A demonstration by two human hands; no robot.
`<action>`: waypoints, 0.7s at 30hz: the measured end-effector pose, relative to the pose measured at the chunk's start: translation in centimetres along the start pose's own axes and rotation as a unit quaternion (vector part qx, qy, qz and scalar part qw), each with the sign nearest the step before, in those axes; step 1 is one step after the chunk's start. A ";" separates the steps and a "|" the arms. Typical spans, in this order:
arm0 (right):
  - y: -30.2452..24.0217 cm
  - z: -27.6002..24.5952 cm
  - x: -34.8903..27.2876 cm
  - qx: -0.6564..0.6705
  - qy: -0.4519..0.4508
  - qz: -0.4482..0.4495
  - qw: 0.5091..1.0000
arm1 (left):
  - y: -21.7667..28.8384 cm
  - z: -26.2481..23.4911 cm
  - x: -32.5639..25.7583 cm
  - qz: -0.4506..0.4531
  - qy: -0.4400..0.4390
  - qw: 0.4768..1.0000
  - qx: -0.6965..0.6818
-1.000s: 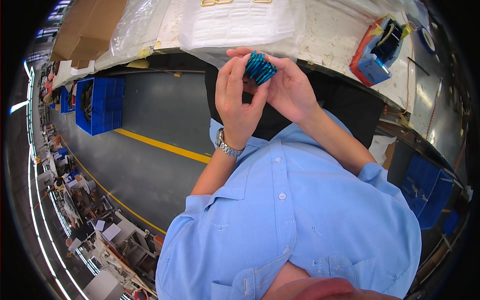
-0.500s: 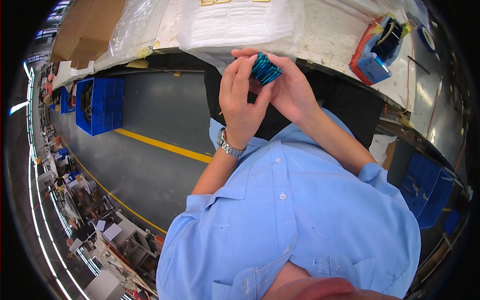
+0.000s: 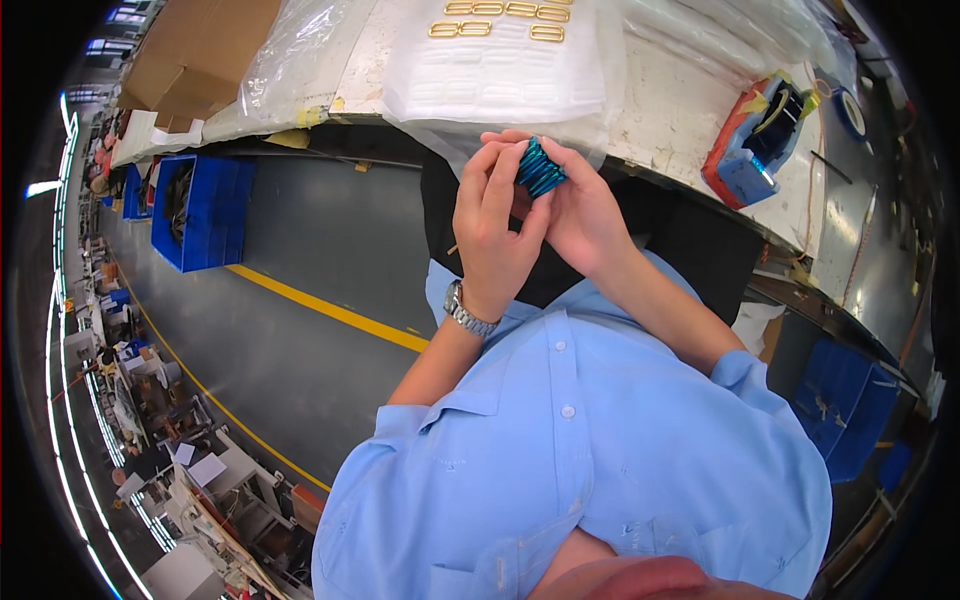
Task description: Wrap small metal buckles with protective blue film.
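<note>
at upper centre, my left hand (image 3: 495, 222) and right hand (image 3: 587, 218) clamp what look like stacked metallic-blue buckles (image 3: 541, 171) between them.

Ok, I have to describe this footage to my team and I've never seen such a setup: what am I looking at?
There is no machine here; someone works bare-handed. The view comes from a fisheye camera worn on the head and looking down, so straight edges bend and the wearer's own blue shirt fills the lower part.

The left hand, with a watch at its wrist, and the right hand together hold a bunch of shiny blue pieces in their grip.

On the bench beyond are a white sheet with gold buckles on it, a box to the left and a tape dispenser to the right.
</note>
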State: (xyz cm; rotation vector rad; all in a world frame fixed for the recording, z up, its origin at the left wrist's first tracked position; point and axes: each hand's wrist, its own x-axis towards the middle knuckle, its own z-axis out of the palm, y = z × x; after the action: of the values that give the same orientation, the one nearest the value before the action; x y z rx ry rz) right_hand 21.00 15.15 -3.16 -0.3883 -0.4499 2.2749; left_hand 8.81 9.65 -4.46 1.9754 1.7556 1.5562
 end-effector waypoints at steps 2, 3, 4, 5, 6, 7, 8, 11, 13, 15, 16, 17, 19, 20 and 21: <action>0.3 1.0 0.7 0.024 0.027 -0.011 0.999 | -0.4 -0.2 0.4 -0.017 -0.012 0.999 0.028; 0.5 1.1 1.0 0.023 0.019 -0.013 0.999 | -0.6 -0.3 0.9 -0.005 0.000 0.999 0.036; 0.7 1.4 1.6 0.018 0.014 -0.015 1.000 | -0.9 -0.5 1.4 0.000 0.006 0.999 0.034; 0.8 1.7 2.2 0.012 0.014 -0.023 1.000 | -1.3 -0.7 1.9 0.000 0.010 0.999 0.037; 1.1 2.1 2.7 0.007 0.016 -0.031 0.999 | -1.7 -1.1 2.3 -0.001 0.012 0.999 0.040; 1.2 2.6 3.1 0.003 0.034 -0.026 0.999 | -1.9 -1.4 2.6 -0.015 0.017 0.999 0.031; 1.4 3.0 3.5 -0.002 0.032 -0.027 0.999 | -2.1 -2.0 2.8 -0.013 0.022 0.999 0.029; 2.2 4.7 4.9 -0.010 0.099 0.017 0.995 | -3.3 -3.6 2.9 -0.042 0.025 0.999 0.016; 2.6 5.7 6.1 -0.009 0.105 0.033 0.994 | -4.3 -4.6 3.0 -0.023 0.041 0.999 0.021; 3.3 6.3 7.7 -0.004 0.075 0.062 0.995 | -4.5 -6.0 3.2 -0.033 0.051 0.998 0.019; 3.9 6.6 8.3 -0.007 0.074 0.064 0.995 | -4.7 -6.7 3.4 -0.034 0.055 0.998 0.018; 4.7 7.1 9.0 -0.013 0.076 0.059 0.995 | -4.9 -7.4 3.5 -0.037 0.070 0.997 0.016; 6.4 8.7 10.4 -0.025 0.076 0.057 0.995 | -6.2 -8.9 3.6 -0.061 0.092 0.994 0.003; 6.9 9.4 11.1 -0.028 0.076 0.058 0.995 | -6.9 -9.8 3.9 -0.080 0.087 0.993 -0.021; 7.3 10.1 12.0 -0.075 0.088 0.088 0.989 | -7.8 -10.5 4.0 -0.109 0.101 0.986 -0.075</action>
State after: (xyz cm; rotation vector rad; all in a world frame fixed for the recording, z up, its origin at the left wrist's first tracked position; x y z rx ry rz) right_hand 4.35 17.39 1.08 -0.7239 -0.5156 2.3569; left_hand -4.65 9.85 -1.79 1.5490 1.7918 1.8024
